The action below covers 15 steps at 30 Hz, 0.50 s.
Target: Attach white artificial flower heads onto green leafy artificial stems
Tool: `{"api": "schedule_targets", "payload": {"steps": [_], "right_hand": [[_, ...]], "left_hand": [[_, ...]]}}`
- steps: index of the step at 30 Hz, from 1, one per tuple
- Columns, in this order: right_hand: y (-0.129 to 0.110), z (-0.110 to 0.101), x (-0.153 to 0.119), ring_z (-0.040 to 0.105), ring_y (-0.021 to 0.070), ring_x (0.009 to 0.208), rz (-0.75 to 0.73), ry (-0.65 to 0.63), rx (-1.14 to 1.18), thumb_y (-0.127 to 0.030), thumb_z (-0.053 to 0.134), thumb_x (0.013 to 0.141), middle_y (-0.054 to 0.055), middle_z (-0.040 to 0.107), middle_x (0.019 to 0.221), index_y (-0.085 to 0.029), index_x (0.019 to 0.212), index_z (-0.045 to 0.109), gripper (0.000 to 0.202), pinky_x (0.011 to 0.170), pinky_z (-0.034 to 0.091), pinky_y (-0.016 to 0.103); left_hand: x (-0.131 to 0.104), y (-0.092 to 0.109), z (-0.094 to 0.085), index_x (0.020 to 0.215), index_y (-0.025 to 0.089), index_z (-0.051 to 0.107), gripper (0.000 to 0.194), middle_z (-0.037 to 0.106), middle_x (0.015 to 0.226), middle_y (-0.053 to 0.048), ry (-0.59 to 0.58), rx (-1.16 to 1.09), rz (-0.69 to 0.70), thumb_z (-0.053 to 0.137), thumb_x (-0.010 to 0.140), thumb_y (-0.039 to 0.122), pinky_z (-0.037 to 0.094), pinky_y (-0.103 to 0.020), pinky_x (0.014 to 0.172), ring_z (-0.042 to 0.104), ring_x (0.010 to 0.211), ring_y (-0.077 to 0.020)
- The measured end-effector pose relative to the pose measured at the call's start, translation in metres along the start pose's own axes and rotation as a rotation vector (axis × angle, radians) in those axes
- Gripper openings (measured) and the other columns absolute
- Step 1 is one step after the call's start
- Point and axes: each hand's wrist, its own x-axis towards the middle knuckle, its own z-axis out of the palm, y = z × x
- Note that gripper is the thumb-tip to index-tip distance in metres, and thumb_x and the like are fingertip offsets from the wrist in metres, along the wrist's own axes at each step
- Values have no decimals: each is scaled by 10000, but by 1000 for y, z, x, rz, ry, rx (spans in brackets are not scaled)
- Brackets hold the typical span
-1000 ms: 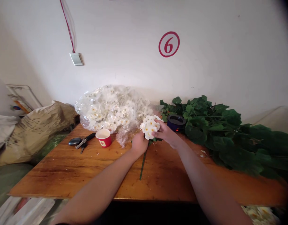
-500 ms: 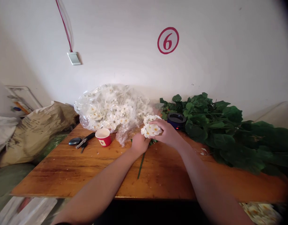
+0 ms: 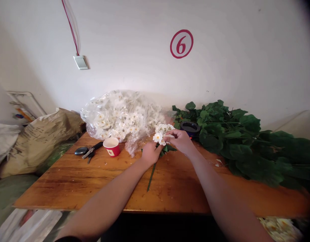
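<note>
Fingertips of the right hand (image 3: 181,141) had shifted from cupping the white blooms (image 3: 158,137) to pinching their side, apparently for finer handling; the left hand (image 3: 150,154) gripped the green stem (image 3: 151,178) over the wooden table (image 3: 69,178), between red cup (image 3: 115,151) and dark pot (image 3: 190,132).

the left hand (image 3: 150,153) hides part of the green stem (image 3: 151,177), and the view's right edge cuts off the leaf pile (image 3: 245,148).

Wooden table (image 3: 94,188) | bagged flowers (image 3: 122,116) | red cup (image 3: 111,148) | keys (image 3: 90,155) | pot (image 3: 189,128) | leaves (image 3: 232,137)
</note>
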Motion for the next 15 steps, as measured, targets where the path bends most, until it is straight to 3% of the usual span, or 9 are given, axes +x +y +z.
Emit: {"api": "schedule_targets", "payload": {"steps": [3, 8, 12, 15], "right_hand": [[-3, 0, -4, 541, 134, 629, -43, -1, -114, -445, 738, 653, -8, 644, 737, -173, 916, 685, 382, 577, 411, 240], [-10, -2, -10, 617, 208, 959, -178, -111, -155, -348, 799, 606, 60, 640, 1132, -217, 1195, 572, 645, 825, 481, 309], [-13, -2, -13, 507, 267, 1210, -344, -176, -353, -286, 836, 571, 91, 524, 1327, -261, 1340, 484, 846, 1029, 389, 395], [-11, -1, -14, 483, 274, 1243, -447, -253, -461, -253, 826, 609, 93, 498, 1340, -293, 1376, 465, 849, 1067, 363, 426]], "left_hand": [[1, -3, 2, 717, 190, 672, 217, 672, 704, -60, 1, -29, -32, 559, 832, 335, 426, -273, 689, 614, 719, -212], [2, -6, 4, 861, 202, 710, 137, 702, 872, -89, 13, -41, -80, 599, 793, 243, 468, -291, 793, 635, 907, -243], [3, -5, 2, 958, 195, 702, 213, 699, 977, -88, -118, 157, -97, 528, 837, 214, 464, -301, 874, 625, 997, -234], [3, -2, 1, 985, 189, 695, 222, 695, 1003, -85, -227, 333, -121, 525, 849, 233, 460, -314, 890, 624, 1011, -239]]}}
